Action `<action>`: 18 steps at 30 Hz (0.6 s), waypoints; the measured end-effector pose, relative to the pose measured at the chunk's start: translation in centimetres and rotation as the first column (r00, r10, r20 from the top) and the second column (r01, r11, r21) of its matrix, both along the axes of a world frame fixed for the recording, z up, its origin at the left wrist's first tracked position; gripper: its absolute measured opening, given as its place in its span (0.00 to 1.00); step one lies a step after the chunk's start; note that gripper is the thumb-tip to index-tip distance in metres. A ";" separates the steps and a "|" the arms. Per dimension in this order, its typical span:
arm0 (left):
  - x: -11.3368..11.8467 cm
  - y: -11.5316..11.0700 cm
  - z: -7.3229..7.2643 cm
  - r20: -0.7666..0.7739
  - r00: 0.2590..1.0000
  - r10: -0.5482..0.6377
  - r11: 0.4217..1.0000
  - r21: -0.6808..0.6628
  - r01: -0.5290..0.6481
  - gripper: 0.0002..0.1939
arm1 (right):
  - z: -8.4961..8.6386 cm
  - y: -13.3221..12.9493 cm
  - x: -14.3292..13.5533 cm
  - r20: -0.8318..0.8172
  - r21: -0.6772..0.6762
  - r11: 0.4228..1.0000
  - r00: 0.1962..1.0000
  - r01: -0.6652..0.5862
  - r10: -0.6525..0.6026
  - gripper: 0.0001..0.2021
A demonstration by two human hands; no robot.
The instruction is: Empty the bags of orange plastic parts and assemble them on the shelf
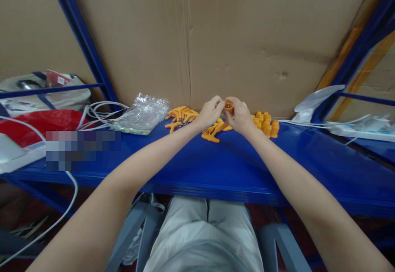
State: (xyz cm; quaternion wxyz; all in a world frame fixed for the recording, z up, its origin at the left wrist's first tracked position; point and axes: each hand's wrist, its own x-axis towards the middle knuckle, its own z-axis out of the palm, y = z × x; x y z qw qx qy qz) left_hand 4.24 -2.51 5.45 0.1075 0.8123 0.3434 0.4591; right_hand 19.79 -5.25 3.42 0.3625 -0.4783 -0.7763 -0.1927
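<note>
Together, both hands' fingers [219, 104] pinch the orange part [228, 105] closed, its axis indiscernible.

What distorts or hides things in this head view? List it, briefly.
Head view: wide-lens bending bows the blue shelf and stretches both forearms; a pixelated block hides part of the shelf's left side; soft focus blurs the orange part pinched between left hand and right hand; glare glints on the plastic bag; light is even, shadows faint.
</note>
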 end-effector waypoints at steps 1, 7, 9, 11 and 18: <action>-0.4 -0.1 -0.3 0.003 0.999 -0.034 0.999 -0.013 0.034 0.10 | 0.0 0.1 0.0 -0.024 0.008 1.000 0.999 -0.028 0.028 0.24; -2.7 0.2 -2.9 -0.079 0.980 -0.180 0.984 -0.023 0.179 0.12 | -0.6 0.6 -0.4 -0.159 0.012 0.991 0.978 -0.131 0.131 0.24; -3.5 0.7 -3.7 -0.146 0.980 -0.136 0.990 0.011 0.139 0.10 | -0.8 0.8 -0.7 -0.160 -0.004 0.986 0.973 -0.168 0.165 0.22; -4.3 1.2 -4.2 -0.235 0.971 -0.052 0.996 0.060 0.068 0.09 | -0.9 1.0 -0.9 -0.144 -0.032 0.975 0.966 -0.221 0.214 0.21; -6.4 2.1 -4.4 -0.416 0.900 0.130 0.966 0.259 -0.020 0.11 | -1.2 1.5 0.0 0.007 -0.217 0.956 0.979 -0.199 0.206 0.18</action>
